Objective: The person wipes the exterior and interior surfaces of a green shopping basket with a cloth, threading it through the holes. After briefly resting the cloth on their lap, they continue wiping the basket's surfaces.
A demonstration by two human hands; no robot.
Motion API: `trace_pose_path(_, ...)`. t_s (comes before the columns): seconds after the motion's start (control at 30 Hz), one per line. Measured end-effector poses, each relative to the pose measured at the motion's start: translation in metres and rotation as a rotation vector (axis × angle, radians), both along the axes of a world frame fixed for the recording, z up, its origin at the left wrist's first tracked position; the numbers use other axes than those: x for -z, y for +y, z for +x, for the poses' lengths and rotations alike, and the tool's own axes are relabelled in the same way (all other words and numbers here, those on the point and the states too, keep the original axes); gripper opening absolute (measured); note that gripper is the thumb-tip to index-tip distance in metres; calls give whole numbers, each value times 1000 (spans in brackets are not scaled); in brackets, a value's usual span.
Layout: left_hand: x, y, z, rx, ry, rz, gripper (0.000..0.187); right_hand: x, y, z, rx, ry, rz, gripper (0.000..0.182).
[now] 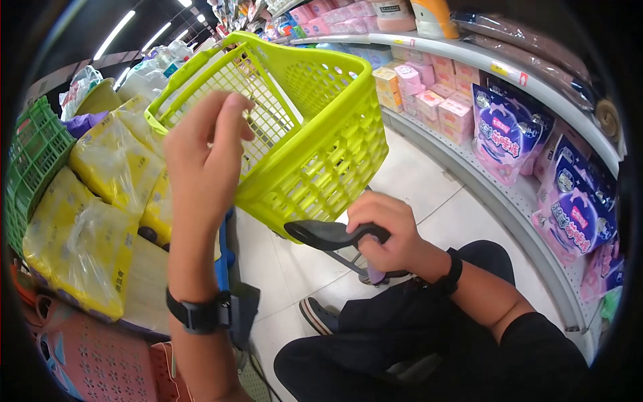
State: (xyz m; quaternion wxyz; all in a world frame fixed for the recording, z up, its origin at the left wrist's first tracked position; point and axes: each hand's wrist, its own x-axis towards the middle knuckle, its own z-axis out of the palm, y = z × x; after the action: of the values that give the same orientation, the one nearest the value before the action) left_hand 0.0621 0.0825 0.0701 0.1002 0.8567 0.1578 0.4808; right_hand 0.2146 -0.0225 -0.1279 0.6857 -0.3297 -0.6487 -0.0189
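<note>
Right hand [388,231] closed round narrow end of black spoon-like item [321,234], just before green basket [362,84]; item looks light, stiff, maybe slippery, best gripped there. Left hand [204,151] loosely curled, can't tell if holding anything. Basket blocks forward, shelf [469,58] hems right side

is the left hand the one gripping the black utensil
No, the right hand has its fingers wrapped around the black utensil.

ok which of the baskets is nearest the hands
The lime-green basket, just beyond the left hand; the dark green basket and the pink basket are both farther left.
</note>
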Motion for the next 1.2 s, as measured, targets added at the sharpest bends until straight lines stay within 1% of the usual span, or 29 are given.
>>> trace_pose_path(0.03,6,-2,-5,0,-1,-2,24,-3,-2,4,-42,-6,-29,25)
trace_pose_path(0.07,13,-4,-11,-52,72,110,26,-2,-1,2,-41,-9,-31,25)
trace_pose_path(0.13,28,-10,-24,-157,213,333,30,3,4,-6,-267,246,-110,28)
trace_pose_path(0.17,34,-15,-29,-135,175,229,30,4,1,-5,-351,263,-161,32)
trace_pose_path(0.2,41,-15,-32,-135,168,226,30,2,-4,-8,-349,256,-164,32)
trace_pose_path(0.27,58,-12,-36,-38,-80,204,31,-9,-13,-12,-623,511,-350,36)
trace_pose_path(0.3,66,-12,-37,-37,-90,203,31,-8,-11,-8,-619,502,-353,36)
trace_pose_path(0.37,81,-15,-41,-98,-129,287,37,-6,-7,-1,-542,398,-312,37)
trace_pose_path(0.4,87,-17,-44,-94,-141,286,37,-8,-7,-1,-535,388,-314,37)
trace_pose_path(0.47,97,-20,-51,-161,-112,248,42,-13,-9,-2,-509,475,-272,34)
trace_pose_path(0.5,98,-22,-52,-180,-102,247,44,-12,-3,-7,-319,447,-255,28)
trace_pose_path(0.53,99,-24,-52,-179,-116,245,44,-16,-1,-9,-313,433,-258,28)
trace_pose_path(0.6,103,-27,-51,-201,-132,257,50,-28,0,-14,160,-34,-6,37)
trace_pose_path(0.63,105,-25,-51,-206,-142,252,50,-31,3,-18,207,-21,46,43)
trace_pose_path(0.67,108,-24,-51,-175,-164,238,53,-31,5,-21,205,-29,44,43)
trace_pose_path(0.7,109,-23,-51,-141,-183,225,56,-31,5,-24,243,-51,46,38)
trace_pose_path(0.77,110,-25,-52,-137,-181,221,57,-34,6,-30,319,-81,85,30)
trace_pose_path(0.93,101,-40,-56,-140,-141,236,55,-38,-2,-34,364,-126,98,32)
trace_pose_path(1.0,92,-53,-57,-178,-97,240,53,-41,-5,-35,364,-120,110,33)
trace_pose_path(1.03,89,-57,-54,-191,-133,255,46,-42,-7,-35,383,-145,117,32)
trace_pose_path(1.07,83,-59,-55,-191,-122,273,46,-42,-9,-34,401,-169,126,32)
trace_pose_path(1.13,65,-67,-60,-235,35,315,35,-42,-9,-35,407,-136,150,31)
trace_pose_path(1.17,50,-68,-54,-236,18,381,20,-41,-9,-34,399,-124,168,31)
trace_pose_path(1.2,34,-67,-51,-237,33,399,20,-40,-10,-33,392,-113,187,31)
